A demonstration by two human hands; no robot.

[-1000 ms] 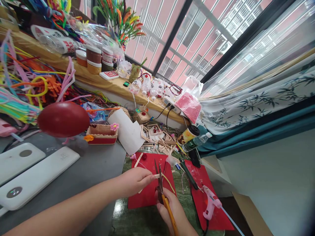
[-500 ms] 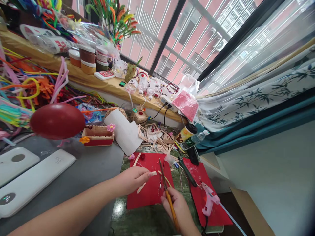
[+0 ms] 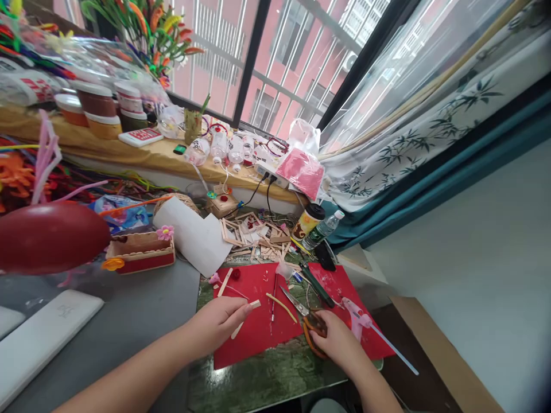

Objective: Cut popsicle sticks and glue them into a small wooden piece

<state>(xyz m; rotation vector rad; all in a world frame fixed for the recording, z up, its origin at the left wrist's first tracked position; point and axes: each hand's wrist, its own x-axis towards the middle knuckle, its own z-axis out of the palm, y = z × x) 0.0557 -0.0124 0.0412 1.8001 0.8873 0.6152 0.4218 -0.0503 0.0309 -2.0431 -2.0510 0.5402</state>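
Landmark: red paper [image 3: 258, 341] on the green bench [image 3: 241, 381]. Nearest, at the paper's right edge, the right hand [image 3: 333, 334] grasps scissors [image 3: 305, 313] by the orange handles; blades look closed or nearly so, maybe just to keep the edges out of the way. Can't tell if they touch the bench. The left hand [image 3: 224, 321], over the paper's left half, pinches a short wood piece [image 3: 255, 304] between thumb and fingers, free end poking out, probably so that end stays exposed. Scissors' long axis runs diagonal: handles toward the person off the paper's right edge, tips away and leftward over the paper. Wood piece's long axis is roughly left-right, free end pointing right and slightly away, toward a yellow strip [image 3: 282, 307] lying on the paper. A thin rod [image 3: 274, 301] lies on the paper left of that strip, pointing away. Right of the paper, a pink glue gun [image 3: 356, 319] is on a second red sheet [image 3: 373, 342], likely parked there to spare the bench. Beyond the paper's far edge: wood scraps [image 3: 275, 249] in a heap; farther right of them, a cup [image 3: 306, 223] and bottle [image 3: 322, 232], both leaning.
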